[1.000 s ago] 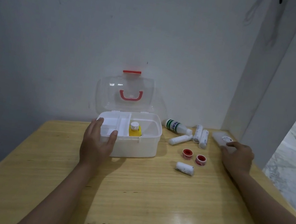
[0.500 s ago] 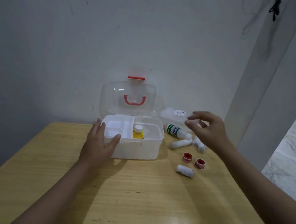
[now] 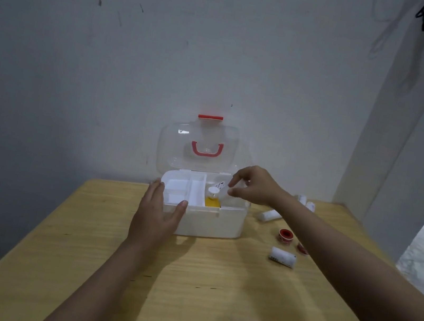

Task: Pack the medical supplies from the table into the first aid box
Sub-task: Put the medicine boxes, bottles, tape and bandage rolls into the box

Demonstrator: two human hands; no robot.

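The white first aid box (image 3: pixel 212 222) stands open at the back of the table, its clear lid (image 3: pixel 177 143) with a red handle upright. A yellow bottle (image 3: pixel 212 199) with a white cap sits in its right compartment. My left hand (image 3: pixel 157 211) rests flat on the box's front left corner. My right hand (image 3: pixel 252 185) hovers over the right compartment, fingers pinching a clear white packet (image 3: pixel 222 185) that dips into the box. On the table to the right lie a bandage roll (image 3: pixel 282 257), a red tape roll (image 3: pixel 285 234) and another roll (image 3: pixel 268 215).
The wooden table (image 3: pixel 184 294) stands against a grey wall. A white pillar (image 3: pixel 409 136) rises at the right, past the table's right edge. More white rolls (image 3: pixel 306 203) lie at the back right, partly hidden by my right forearm. A second red tape roll (image 3: pixel 302 249) peeks out under that arm.
My right hand picked the flat white packet up from the back right of the table and carried it left over the box. My left hand stayed on the box.
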